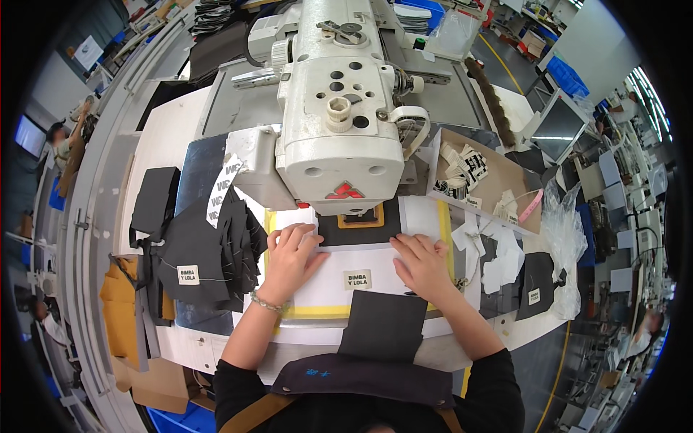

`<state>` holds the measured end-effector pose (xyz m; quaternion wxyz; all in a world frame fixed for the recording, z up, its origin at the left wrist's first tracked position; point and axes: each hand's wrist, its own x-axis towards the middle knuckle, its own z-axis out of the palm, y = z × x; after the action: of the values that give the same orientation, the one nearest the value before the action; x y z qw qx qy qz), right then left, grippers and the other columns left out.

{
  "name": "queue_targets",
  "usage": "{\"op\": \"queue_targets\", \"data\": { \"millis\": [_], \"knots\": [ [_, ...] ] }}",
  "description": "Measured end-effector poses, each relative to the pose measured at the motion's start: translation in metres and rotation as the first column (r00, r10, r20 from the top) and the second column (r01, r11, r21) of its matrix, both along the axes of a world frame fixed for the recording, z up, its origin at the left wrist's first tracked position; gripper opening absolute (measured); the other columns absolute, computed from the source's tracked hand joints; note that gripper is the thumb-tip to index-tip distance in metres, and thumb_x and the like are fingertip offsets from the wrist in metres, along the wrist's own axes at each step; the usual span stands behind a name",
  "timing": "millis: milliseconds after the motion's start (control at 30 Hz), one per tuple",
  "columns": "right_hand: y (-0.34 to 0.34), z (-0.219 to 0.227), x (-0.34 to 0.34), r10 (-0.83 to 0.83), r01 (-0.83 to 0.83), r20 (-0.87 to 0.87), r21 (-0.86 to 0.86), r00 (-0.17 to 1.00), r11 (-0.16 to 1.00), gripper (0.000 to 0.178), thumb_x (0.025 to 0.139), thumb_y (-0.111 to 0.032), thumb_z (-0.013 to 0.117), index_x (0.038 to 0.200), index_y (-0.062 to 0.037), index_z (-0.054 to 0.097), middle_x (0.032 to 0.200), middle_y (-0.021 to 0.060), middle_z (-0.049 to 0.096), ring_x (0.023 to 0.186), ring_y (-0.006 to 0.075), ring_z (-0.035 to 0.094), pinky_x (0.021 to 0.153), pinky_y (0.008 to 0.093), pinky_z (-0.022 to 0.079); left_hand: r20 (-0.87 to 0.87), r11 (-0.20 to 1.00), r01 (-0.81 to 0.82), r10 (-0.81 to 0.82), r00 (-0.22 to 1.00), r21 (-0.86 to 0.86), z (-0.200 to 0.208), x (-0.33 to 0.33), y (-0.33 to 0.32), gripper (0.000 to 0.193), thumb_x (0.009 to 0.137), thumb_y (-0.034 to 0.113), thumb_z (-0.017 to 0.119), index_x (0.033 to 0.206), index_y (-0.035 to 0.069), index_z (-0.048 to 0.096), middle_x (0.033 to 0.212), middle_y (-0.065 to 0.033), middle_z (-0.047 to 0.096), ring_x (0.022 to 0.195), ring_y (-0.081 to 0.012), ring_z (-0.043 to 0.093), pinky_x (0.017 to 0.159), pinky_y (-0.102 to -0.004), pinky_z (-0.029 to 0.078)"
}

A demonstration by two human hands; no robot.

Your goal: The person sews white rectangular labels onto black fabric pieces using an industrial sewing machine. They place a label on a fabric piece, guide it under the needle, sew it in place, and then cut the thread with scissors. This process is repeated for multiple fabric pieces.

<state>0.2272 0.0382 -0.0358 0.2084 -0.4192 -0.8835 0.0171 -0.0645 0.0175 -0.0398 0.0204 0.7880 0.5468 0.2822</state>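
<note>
At the far left, mustard cloth pieces (119,317) are hanging by the table's edge, and above them a dark folded piece (155,198) is lying on the table. Beside it, a stack of black fabric pieces (195,242) is fanning out, its front piece showing a pale label (188,275), and a white printed strip (219,189) is curving down over its upper part. Next, the left hand (290,261), a beaded bracelet (268,303) circling its wrist, is resting palm down with its fingers extended and loosely spread, the fingertips touching the black panel at its left edge. The black panel (361,237) is lying flat between the two hands, partly under the head of the white sewing machine (339,130), where an orange-brown frame (377,216) is sitting on it. Nearer the person, another pale label (357,280) is lying on a white sheet (325,270), and a separate black piece (384,326) is overlapping the sheet's near edge. The right hand (422,267) is also resting palm down, its fingers extended and unclenched, the fingertips touching the panel's right edge. Farther right, a shallow box (514,173) is holding labels in bundles, white scraps (505,252) are lying beside it, and a labelled black piece (534,278) is lying beside a clear plastic bag (563,231)
</note>
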Motion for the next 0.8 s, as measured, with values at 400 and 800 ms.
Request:
{"op": "queue_targets", "data": {
  "millis": [400,800],
  "knots": [
    [0.0012,0.0005,0.0002,0.007,-0.007,0.002,-0.009,1.0,1.0,0.04,0.079,-0.018,0.068,0.118,-0.0101,0.062,0.116,-0.0009,0.059,0.102,0.016,0.053,0.082,0.0392,0.028,-0.107,0.997,0.021,-0.013,0.994,0.074,-0.0053,-0.0012,-0.0006,0.018,0.078,0.022,0.077,0.091,0.013,0.068,0.115,-0.0015,0.064,0.115,-0.022,0.056,0.096,-0.0441,0.036],
    [-0.0021,0.0006,0.0017,-0.003,0.001,0.041,0.033,0.999,0.999,0.04,0.08,-0.018,0.068,0.12,-0.0102,0.063,0.118,-0.0015,0.059,0.102,0.013,0.054,0.084,0.038,0.029,-0.212,0.993,0.034,-0.01,0.977,0.111,-0.0038,0.0029,-0.0018,0.012,0.081,0.02,0.073,0.088,0.011,0.067,0.116,-0.0034,0.066,0.116,-0.0204,0.057,0.097,-0.0433,0.036]
  ]
}}
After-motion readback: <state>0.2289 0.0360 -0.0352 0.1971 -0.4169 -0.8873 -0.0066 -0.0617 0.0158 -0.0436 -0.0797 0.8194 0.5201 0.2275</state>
